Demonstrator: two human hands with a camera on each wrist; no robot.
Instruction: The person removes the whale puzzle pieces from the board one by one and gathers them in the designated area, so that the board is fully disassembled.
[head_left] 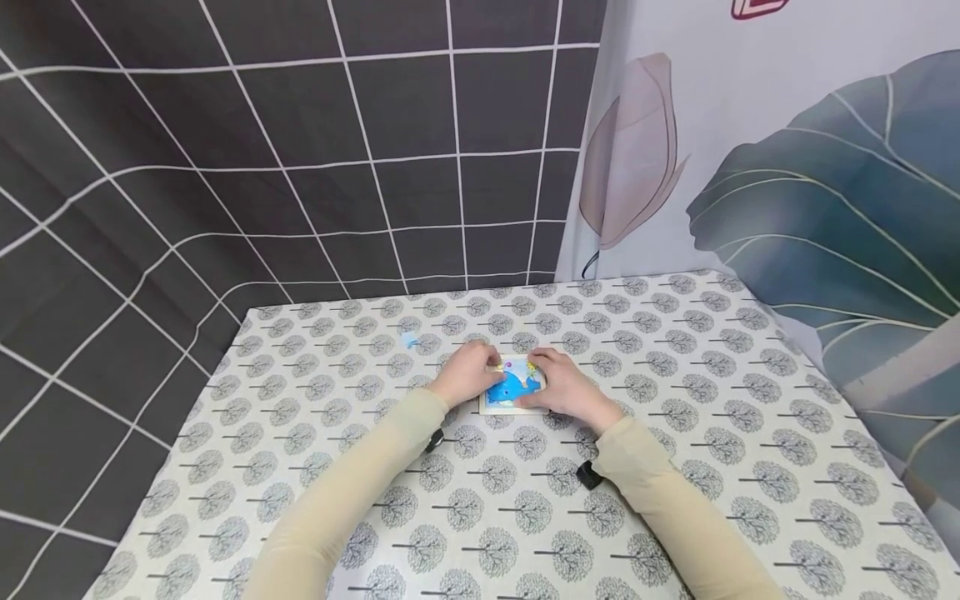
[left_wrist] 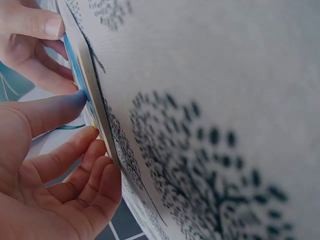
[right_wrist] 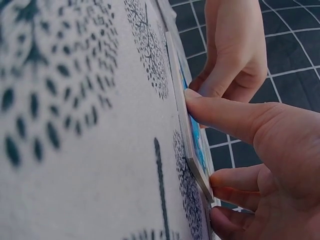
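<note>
A flat, pale-edged puzzle board [head_left: 513, 408] with a blue whale picture lies on the table between my two hands. My left hand [head_left: 467, 372] holds it from the left, its thumb on the picture and its curled fingertips against the board in the left wrist view. From the right, my right hand [head_left: 567, 387] grips the board, with its thumb near the close edge and its other fingers by the far right corner. In the right wrist view, the thumb [right_wrist: 220, 110] touches the board's face. The hands cover parts of the picture.
A small light-blue piece [head_left: 408, 339] lies on the tree-patterned tablecloth [head_left: 495, 475], beyond and left of the board. A dark gridded curtain [head_left: 300, 167] hangs behind and to the left. A pale curtain with large leaves [head_left: 840, 192] hangs on the right.
</note>
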